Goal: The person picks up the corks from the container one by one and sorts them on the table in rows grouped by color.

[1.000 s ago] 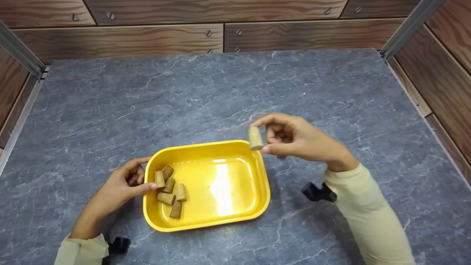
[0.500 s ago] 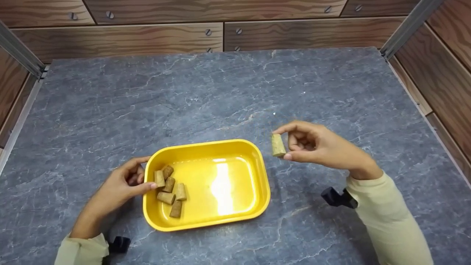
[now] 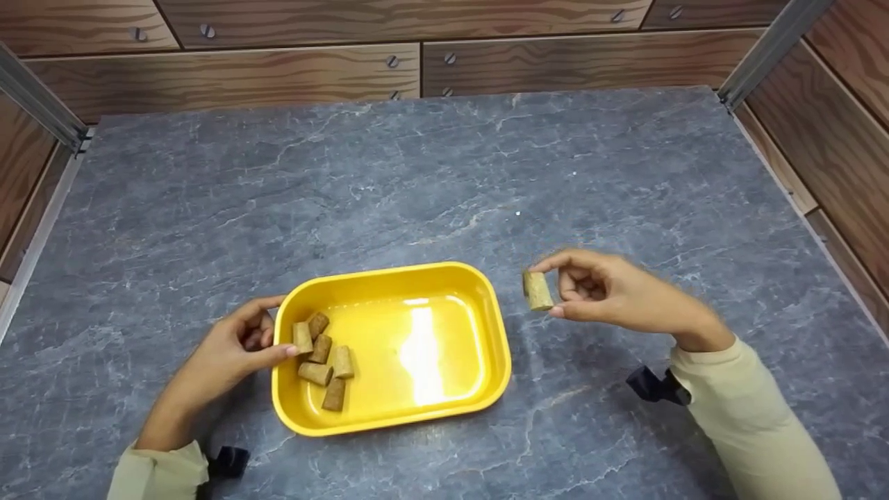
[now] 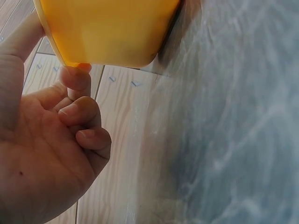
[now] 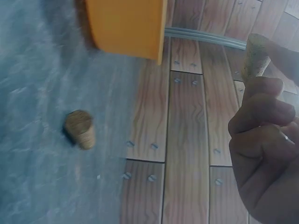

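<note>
My left hand (image 3: 221, 357) grips the left rim of a yellow plastic tray (image 3: 389, 425), thumb over the rim and fingers outside; the left wrist view shows the tray's outer wall (image 4: 110, 35) above the curled fingers. Several tapered cork stoppers (image 3: 316, 375) lie bunched at the tray's left end, one beside the thumb tip. Right of the tray, my right hand (image 3: 618, 295) pinches another cork stopper (image 3: 539, 292) by its ends between thumb and index finger, above the table. In the right wrist view a further stopper (image 5: 80, 128) stands on the table; in the head view the held one mostly hides it.
The tray rests on a grey marble-patterned table (image 3: 312, 180). Wood-patterned panels (image 3: 278, 76) enclose the back and sides, with metal posts (image 3: 771, 59) at the corners. Black wrist mounts (image 3: 656, 385) sit below both wrists.
My right hand has moved right and toward the body with the pinched cork stopper, away from above the tray's right rim. My left hand and the tray have stayed in place.
</note>
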Demonstrator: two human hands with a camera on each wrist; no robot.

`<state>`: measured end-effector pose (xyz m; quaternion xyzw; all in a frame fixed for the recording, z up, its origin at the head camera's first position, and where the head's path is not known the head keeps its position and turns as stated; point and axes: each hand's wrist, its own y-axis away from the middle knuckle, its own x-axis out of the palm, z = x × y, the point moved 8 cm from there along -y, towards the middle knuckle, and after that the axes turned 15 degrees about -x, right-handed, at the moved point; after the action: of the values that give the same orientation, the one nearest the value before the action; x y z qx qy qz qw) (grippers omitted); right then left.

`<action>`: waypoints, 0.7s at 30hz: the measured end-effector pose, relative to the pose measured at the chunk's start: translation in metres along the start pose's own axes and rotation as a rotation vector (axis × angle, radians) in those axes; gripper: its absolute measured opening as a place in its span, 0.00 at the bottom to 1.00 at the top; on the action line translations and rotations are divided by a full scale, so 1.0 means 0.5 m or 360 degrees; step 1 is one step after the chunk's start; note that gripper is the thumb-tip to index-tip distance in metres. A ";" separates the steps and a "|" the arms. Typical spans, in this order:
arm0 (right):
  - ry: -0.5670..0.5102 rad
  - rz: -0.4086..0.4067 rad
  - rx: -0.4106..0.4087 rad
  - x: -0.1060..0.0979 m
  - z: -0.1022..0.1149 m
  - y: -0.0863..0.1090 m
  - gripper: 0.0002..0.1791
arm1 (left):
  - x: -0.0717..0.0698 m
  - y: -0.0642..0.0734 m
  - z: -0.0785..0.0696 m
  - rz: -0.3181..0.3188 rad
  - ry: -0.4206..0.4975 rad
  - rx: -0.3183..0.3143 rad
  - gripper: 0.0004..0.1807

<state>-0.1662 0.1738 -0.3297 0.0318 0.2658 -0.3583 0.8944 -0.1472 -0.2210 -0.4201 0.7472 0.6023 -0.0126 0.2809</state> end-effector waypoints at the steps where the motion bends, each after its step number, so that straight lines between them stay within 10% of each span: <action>1: -0.0004 0.0009 0.0007 0.002 -0.004 0.002 0.23 | 0.000 0.000 0.000 -0.0002 0.0002 -0.0002 0.32; 21: -0.0011 0.0196 0.0263 0.040 -0.101 0.044 0.24 | 0.001 0.000 0.000 0.0017 0.0060 -0.0020 0.33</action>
<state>-0.1626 0.1902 -0.3858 0.1206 0.2299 -0.3234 0.9099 -0.1469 -0.2204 -0.4202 0.7487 0.6035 0.0065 0.2742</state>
